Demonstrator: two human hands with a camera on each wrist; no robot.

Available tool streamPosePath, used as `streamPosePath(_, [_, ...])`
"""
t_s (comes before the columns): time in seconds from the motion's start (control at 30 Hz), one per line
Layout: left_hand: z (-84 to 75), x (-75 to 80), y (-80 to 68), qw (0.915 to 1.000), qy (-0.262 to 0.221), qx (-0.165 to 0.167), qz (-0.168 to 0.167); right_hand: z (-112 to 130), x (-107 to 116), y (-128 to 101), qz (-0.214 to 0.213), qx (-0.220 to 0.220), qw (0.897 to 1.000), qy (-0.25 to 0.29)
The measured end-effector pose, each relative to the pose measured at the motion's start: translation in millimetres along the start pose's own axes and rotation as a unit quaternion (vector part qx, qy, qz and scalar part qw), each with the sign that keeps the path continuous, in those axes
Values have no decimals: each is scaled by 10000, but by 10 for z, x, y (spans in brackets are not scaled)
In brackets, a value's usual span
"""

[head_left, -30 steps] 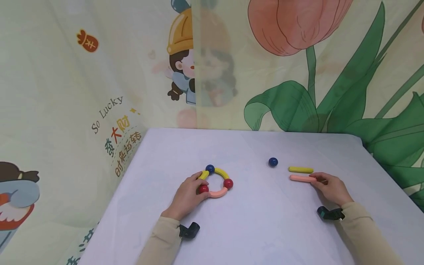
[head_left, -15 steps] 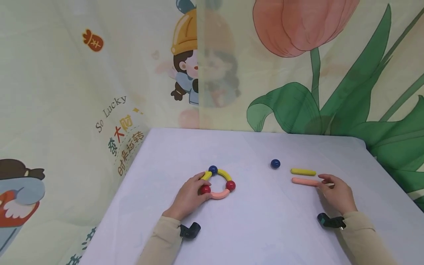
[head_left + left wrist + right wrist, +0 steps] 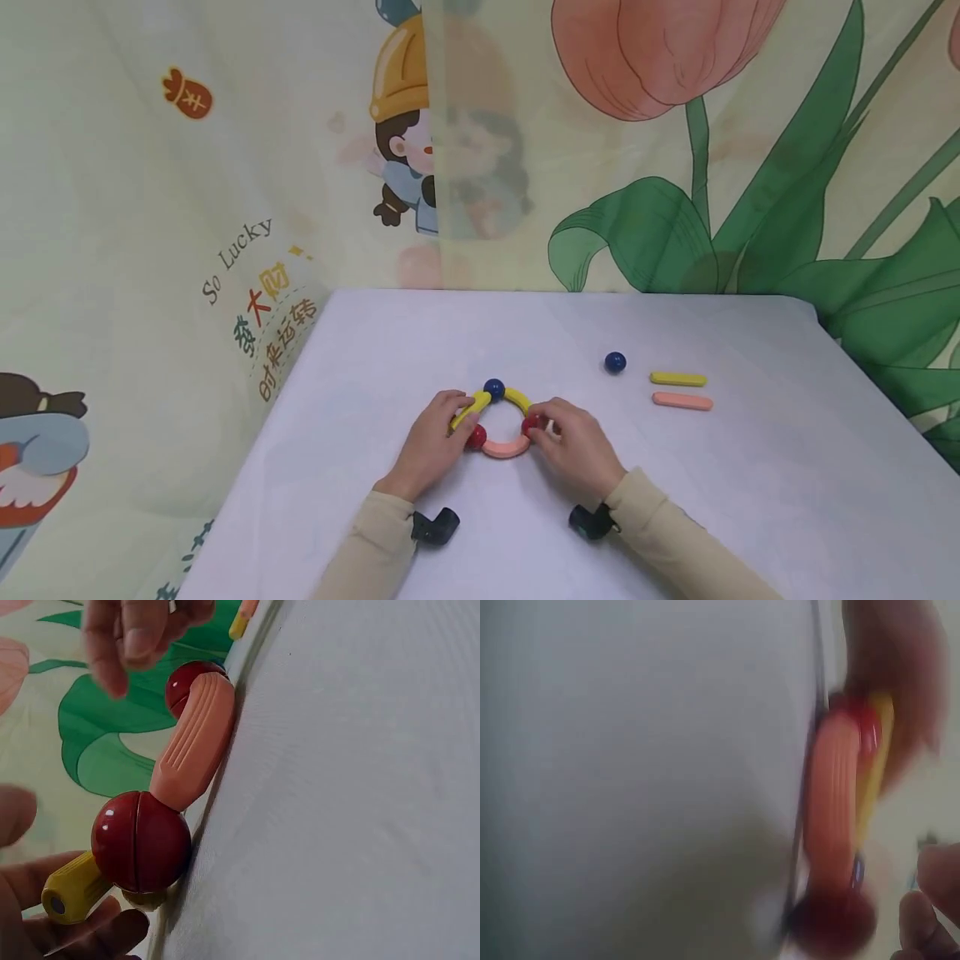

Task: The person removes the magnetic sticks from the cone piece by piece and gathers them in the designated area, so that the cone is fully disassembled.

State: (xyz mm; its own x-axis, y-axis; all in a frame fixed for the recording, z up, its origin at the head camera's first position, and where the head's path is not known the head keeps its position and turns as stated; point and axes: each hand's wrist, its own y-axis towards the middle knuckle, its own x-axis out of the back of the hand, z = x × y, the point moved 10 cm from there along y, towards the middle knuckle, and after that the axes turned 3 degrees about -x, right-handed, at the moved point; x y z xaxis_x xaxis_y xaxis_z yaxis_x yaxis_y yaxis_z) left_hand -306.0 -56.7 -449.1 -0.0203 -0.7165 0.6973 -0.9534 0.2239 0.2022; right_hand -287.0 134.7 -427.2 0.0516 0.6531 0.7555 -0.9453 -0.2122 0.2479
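A ring of magnetic balls and rods lies on the white table: a blue ball (image 3: 494, 389) at the top, a curved yellow rod (image 3: 517, 400), two red balls, a curved pink rod (image 3: 506, 448) and a left yellow rod (image 3: 474, 407). That left rod slants outward past the left red ball (image 3: 477, 437). My left hand (image 3: 431, 442) is around it; in the left wrist view, fingers touch the rod while the thumb (image 3: 13, 815) stands apart. At the right red ball (image 3: 528, 423) is my right hand (image 3: 577, 446); both wrist views show its fingers just off the ball.
Farther right on the table lie a loose blue ball (image 3: 615, 362), a straight yellow rod (image 3: 678, 379) and a straight pink rod (image 3: 682, 401). Printed curtains (image 3: 480, 167) hang behind the table and along its left. The right wrist view is blurred.
My right hand has left the straight pink rod and moved left to the ring. The left yellow rod has swung outward from the left red ball, and the ring has shifted slightly right.
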Motion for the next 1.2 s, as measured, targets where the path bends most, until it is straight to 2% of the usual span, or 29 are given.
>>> streamPosePath(0.13, [-18,72,15,9988,-273,-207,-342,458,-287,112,95,736,9971,-174])
streamPosePath(0.3, [-16,67,42,9983,-344,-262,-396,701,-471,192,20,1267,9898,-655])
streamPosePath(0.5, [91,64,39,9985,-332,171,-412,757,-642,266,361,1320,9872,-823])
streamPosePath(0.67, [153,129,17,9964,-425,344,-651,809,-724,307,490,1328,9852,-969])
streamPosePath(0.8, [171,214,6,9935,-413,306,-1013,830,-696,294,328,1392,9860,-853])
streamPosePath(0.93, [167,285,0,9905,-273,203,-1335,822,-529,227,-198,1485,9871,-566])
streamPosePath(1.07, [127,273,13,9917,-101,-32,-1281,818,-322,140,-702,1644,9837,-190])
streamPosePath(1.2, [98,203,31,9950,43,-252,-964,760,-205,101,-756,1576,9844,200])
